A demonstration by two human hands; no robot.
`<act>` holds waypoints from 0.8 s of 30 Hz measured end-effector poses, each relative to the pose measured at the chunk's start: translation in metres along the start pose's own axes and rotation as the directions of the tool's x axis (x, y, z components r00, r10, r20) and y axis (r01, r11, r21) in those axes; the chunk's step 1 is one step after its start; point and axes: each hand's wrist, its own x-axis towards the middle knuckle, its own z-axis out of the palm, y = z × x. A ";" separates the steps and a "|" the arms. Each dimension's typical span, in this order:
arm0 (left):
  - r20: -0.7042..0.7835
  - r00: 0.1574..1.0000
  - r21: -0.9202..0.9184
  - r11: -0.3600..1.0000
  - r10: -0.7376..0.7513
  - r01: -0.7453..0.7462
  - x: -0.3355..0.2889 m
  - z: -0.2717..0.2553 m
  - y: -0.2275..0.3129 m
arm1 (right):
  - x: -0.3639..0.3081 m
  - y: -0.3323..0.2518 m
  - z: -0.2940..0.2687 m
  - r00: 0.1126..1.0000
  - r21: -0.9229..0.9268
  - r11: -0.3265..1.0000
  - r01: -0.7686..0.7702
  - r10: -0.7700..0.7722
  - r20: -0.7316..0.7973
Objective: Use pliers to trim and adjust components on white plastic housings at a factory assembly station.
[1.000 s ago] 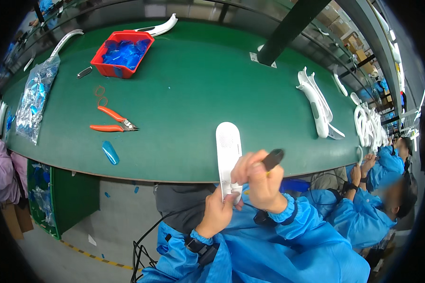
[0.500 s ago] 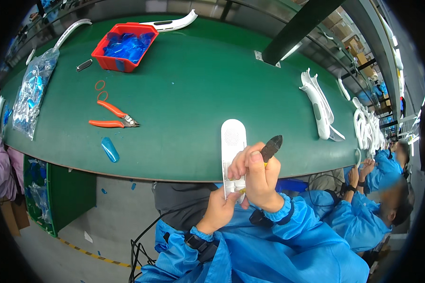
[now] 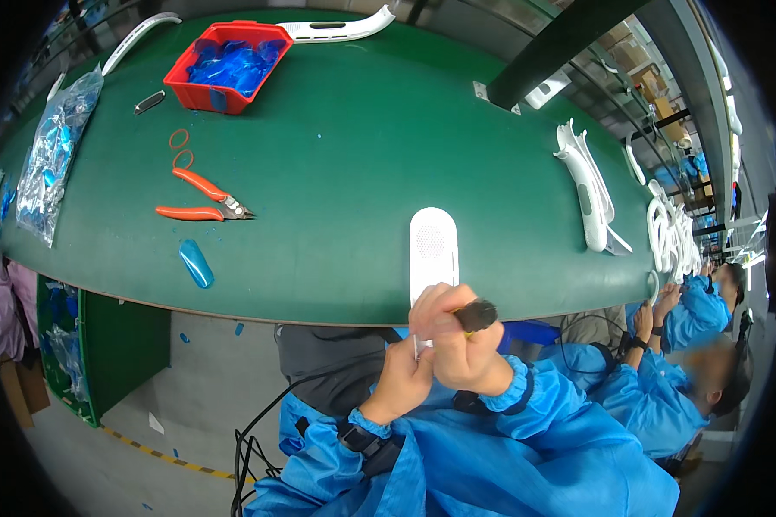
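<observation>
A long white plastic part [image 3: 434, 250] with a rounded, perforated end lies over the front edge of the green table. My left hand [image 3: 403, 379] is closed on its near end, thumb pressed by a small white edge. My right hand [image 3: 466, 349] is wrapped round a tool with a thick black-and-yellow handle [image 3: 476, 315]; the black end sticks out above the fist. The tool's other end is hidden behind my fingers, which are close against the white part.
Orange-handled cutters [image 3: 203, 205], a blue curved piece [image 3: 197, 264] and a red bin [image 3: 207, 98] of blue pieces are at left. A clear bag [image 3: 53, 164] lies farther left. White curved parts [image 3: 588, 189] lie right, near a dark post [image 3: 543, 56]. Co-workers sit at right.
My right fist has turned and dropped slightly, so the handle's black end now tips toward the camera rather than pointing up. The view has shifted a little; my left hand keeps its grip.
</observation>
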 end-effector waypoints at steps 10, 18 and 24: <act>0.024 0.989 -0.033 0.989 -0.145 0.145 0.003 -0.001 0.026 | 0.012 -0.009 -0.010 0.987 0.149 0.976 -0.159 0.153 0.047; 0.137 0.977 -0.333 0.921 -0.165 0.202 0.001 -0.011 0.071 | 0.026 -0.040 -0.063 0.979 -0.030 0.980 -0.195 0.193 -0.065; 0.126 0.981 0.100 0.982 0.145 -0.158 0.038 -0.017 0.108 | 0.046 -0.056 -0.063 0.956 -0.434 0.886 -0.162 0.250 0.152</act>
